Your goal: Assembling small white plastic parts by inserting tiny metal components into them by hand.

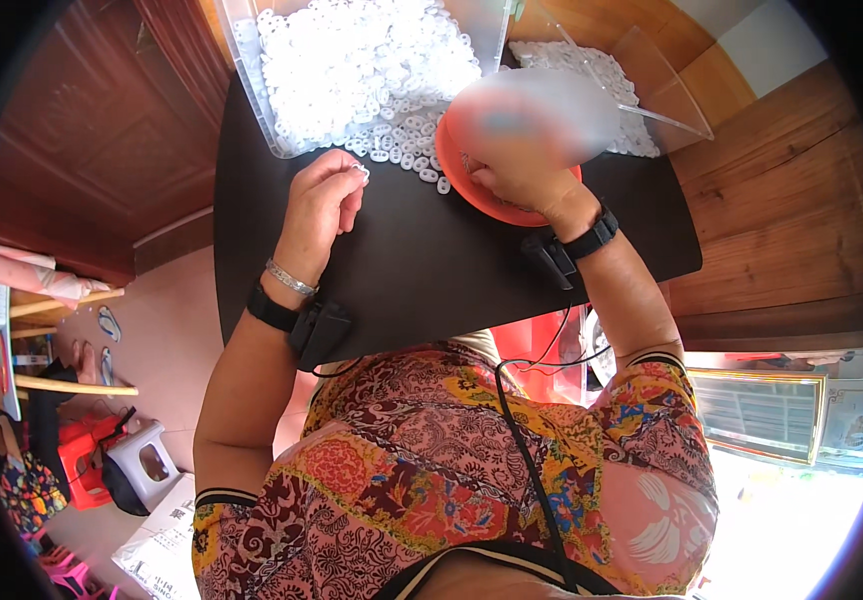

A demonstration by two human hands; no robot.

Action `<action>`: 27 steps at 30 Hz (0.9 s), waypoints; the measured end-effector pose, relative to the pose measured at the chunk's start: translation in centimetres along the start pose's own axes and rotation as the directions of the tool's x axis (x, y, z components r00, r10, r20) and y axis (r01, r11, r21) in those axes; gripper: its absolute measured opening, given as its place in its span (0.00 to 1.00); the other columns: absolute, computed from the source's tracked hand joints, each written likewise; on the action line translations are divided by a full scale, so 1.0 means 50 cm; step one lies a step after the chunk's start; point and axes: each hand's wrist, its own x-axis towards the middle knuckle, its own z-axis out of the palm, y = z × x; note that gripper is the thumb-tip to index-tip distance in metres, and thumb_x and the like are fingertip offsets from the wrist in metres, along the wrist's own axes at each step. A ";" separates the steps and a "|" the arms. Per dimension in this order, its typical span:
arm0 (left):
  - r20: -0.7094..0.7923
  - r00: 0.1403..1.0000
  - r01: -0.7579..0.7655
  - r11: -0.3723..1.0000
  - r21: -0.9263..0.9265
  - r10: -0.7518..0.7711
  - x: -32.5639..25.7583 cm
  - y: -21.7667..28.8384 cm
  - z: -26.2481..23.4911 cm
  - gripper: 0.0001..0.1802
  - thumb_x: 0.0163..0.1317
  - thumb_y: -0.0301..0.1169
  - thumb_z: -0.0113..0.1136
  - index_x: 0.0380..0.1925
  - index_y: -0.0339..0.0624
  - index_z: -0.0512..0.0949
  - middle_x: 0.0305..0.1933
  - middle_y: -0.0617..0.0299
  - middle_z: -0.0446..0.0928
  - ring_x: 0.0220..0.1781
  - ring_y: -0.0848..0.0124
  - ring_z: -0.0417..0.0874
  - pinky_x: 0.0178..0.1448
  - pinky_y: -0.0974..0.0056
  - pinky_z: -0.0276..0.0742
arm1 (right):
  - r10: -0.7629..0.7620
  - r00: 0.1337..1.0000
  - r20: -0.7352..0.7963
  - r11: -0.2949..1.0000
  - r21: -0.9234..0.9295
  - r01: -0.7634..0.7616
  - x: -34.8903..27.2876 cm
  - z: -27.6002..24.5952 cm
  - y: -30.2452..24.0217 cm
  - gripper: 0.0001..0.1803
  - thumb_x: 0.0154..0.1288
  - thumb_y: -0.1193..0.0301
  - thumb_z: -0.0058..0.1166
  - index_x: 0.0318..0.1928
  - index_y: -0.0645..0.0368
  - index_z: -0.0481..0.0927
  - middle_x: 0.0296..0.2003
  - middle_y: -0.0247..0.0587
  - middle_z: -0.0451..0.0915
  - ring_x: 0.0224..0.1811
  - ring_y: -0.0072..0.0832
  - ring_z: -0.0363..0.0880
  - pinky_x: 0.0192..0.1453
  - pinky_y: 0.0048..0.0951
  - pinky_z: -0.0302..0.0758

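Observation:
My left hand point(322, 200) hovers over the dark table point(432, 270), its fingertips pinched on a small white plastic piece point(361, 171). My right hand point(517, 175) reaches into an orange bowl point(492, 205) at the table's far right; its fingers are curled and partly hidden behind a blurred patch, so I cannot tell what they hold. Several loose white pieces point(407, 155) lie between the bowl and a clear bin point(272, 110) heaped with the same white pieces. Both wrists wear black bands.
A second clear container point(667, 100) with white pieces stands at the back right. Wooden panels flank the table. On the floor at the left are sandals point(107, 325), a red stool point(82, 455) and a grey stool point(147, 460).

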 end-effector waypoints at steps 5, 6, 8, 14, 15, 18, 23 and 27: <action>0.017 1.000 0.012 0.999 0.038 -0.013 -0.003 0.000 -0.001 0.10 0.62 0.33 0.48 0.24 0.42 0.71 0.16 0.70 0.66 0.16 0.82 0.64 0.20 0.76 0.55 | 0.002 1.000 0.017 0.996 -0.089 -0.001 -0.002 0.000 -0.015 0.06 0.53 0.71 0.50 0.30 0.58 0.78 0.29 0.47 0.79 0.36 0.45 0.78 0.39 0.44 0.72; 0.021 1.000 0.013 0.999 0.039 -0.014 -0.002 -0.001 -0.001 0.10 0.62 0.33 0.48 0.24 0.43 0.71 0.16 0.70 0.66 0.16 0.82 0.64 0.20 0.76 0.55 | -0.003 1.000 0.031 0.998 -0.057 0.005 -0.001 -0.001 -0.014 0.06 0.53 0.71 0.49 0.29 0.59 0.77 0.29 0.47 0.79 0.35 0.46 0.78 0.39 0.44 0.72; 0.024 1.000 0.013 0.999 0.039 -0.014 -0.002 -0.002 -0.002 0.10 0.62 0.34 0.48 0.24 0.43 0.71 0.17 0.70 0.66 0.16 0.82 0.64 0.20 0.76 0.55 | -0.009 0.999 0.045 1.000 -0.024 0.010 -0.002 -0.003 -0.011 0.06 0.53 0.71 0.48 0.29 0.60 0.76 0.29 0.47 0.79 0.35 0.47 0.78 0.39 0.44 0.72; 0.028 1.000 -0.005 0.999 0.034 0.005 -0.005 0.000 0.000 0.10 0.62 0.33 0.48 0.24 0.43 0.71 0.17 0.70 0.67 0.16 0.82 0.64 0.20 0.76 0.56 | 0.105 0.987 -0.123 0.970 0.229 -0.075 0.003 -0.003 0.017 0.04 0.54 0.72 0.52 0.29 0.60 0.75 0.23 0.43 0.76 0.27 0.39 0.76 0.34 0.36 0.71; 0.030 1.000 -0.007 0.999 0.039 0.006 -0.006 0.001 0.001 0.10 0.62 0.33 0.48 0.24 0.43 0.71 0.17 0.70 0.67 0.16 0.82 0.64 0.21 0.76 0.56 | 0.136 0.985 -0.105 0.946 0.311 -0.097 0.004 -0.008 0.019 0.05 0.54 0.72 0.53 0.31 0.60 0.76 0.23 0.41 0.76 0.27 0.34 0.76 0.34 0.33 0.71; 0.036 0.999 -0.004 0.999 0.042 0.002 -0.005 0.001 0.001 0.10 0.62 0.34 0.48 0.24 0.43 0.71 0.17 0.70 0.67 0.16 0.82 0.64 0.21 0.76 0.56 | 0.198 0.977 -0.084 0.877 0.460 -0.138 0.010 -0.006 0.034 0.06 0.56 0.73 0.55 0.34 0.62 0.77 0.24 0.36 0.77 0.28 0.24 0.75 0.34 0.26 0.72; 0.029 0.999 0.017 0.999 0.034 -0.018 -0.007 0.004 0.001 0.10 0.62 0.34 0.48 0.24 0.43 0.71 0.17 0.70 0.67 0.16 0.82 0.64 0.21 0.76 0.56 | 0.259 0.966 -0.024 0.609 0.780 -0.144 0.019 -0.038 0.010 0.08 0.59 0.74 0.56 0.38 0.64 0.78 0.29 0.32 0.79 0.31 0.18 0.75 0.38 0.21 0.73; 0.073 0.997 -0.009 1.000 -0.006 0.010 -0.010 0.002 0.006 0.10 0.62 0.34 0.49 0.25 0.41 0.72 0.17 0.69 0.66 0.16 0.81 0.64 0.22 0.75 0.56 | 0.184 0.983 0.022 0.176 0.983 -0.055 0.036 -0.047 -0.035 0.07 0.61 0.77 0.55 0.40 0.63 0.78 0.32 0.34 0.80 0.32 0.17 0.76 0.40 0.19 0.74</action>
